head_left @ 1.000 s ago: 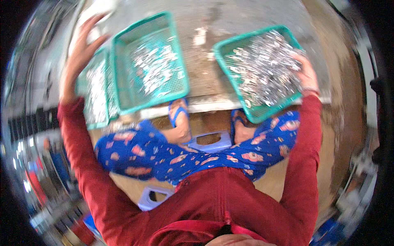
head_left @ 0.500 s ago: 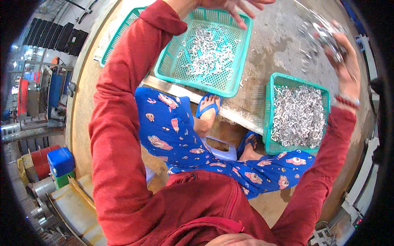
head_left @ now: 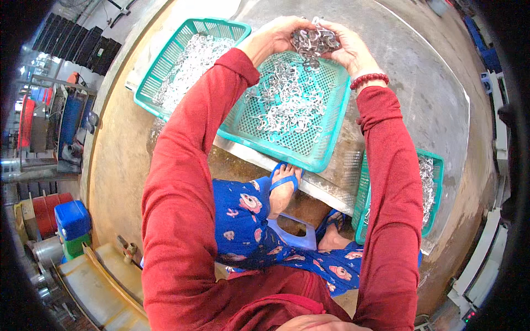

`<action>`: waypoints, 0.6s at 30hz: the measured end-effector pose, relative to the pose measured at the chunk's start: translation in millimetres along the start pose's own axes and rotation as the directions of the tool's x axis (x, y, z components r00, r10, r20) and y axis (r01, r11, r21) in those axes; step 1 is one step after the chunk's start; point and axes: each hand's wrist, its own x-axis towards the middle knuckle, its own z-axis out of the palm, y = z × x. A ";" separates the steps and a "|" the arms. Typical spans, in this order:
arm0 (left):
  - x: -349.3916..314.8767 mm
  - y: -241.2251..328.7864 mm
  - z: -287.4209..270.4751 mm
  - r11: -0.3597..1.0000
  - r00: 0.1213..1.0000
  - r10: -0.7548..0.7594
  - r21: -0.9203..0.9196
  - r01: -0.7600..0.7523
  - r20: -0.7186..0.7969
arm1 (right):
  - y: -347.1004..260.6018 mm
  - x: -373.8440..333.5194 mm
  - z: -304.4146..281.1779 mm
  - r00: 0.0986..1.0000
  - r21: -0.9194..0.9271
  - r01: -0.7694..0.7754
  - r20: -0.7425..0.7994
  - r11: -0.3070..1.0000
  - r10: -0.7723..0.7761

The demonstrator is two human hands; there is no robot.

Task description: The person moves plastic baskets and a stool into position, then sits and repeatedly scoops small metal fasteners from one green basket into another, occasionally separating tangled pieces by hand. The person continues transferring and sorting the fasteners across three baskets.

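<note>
here, left hand (head_left: 280,37) and right hand (head_left: 350,51), grip closed around metal hooks (head_left: 314,44), long axes crisscrossing, hover above a green basket (head_left: 330,144); grey slab (head_left: 408,105) beneath, crates (head_left: 77,45) leftward.

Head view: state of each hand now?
Left hand: holding one side of a clump of metal pieces.
Right hand: holding the same clump from the other side.

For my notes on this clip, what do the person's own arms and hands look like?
Long, plain, dark red sleeves, wrinkled, with a loose cuff on the left one. The left hand and right hand wear no gloves. A red beaded bracelet circles the right wrist.
</note>
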 end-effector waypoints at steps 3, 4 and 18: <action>19.5 -3.3 -19.9 0.985 0.977 0.163 -0.027 -0.169 -0.135 | 10.8 9.6 -16.9 0.977 -0.069 0.146 -0.146 0.987 -0.155; 21.5 -9.0 -23.8 0.978 0.953 0.190 -0.034 -0.204 -0.237 | 13.8 9.4 -22.4 0.959 -0.078 0.165 -0.219 0.983 -0.178; 40.1 -24.4 -17.6 0.992 0.992 0.107 0.079 -0.102 -0.069 | 41.9 10.6 -50.5 0.987 -0.191 -0.160 -0.044 0.969 0.155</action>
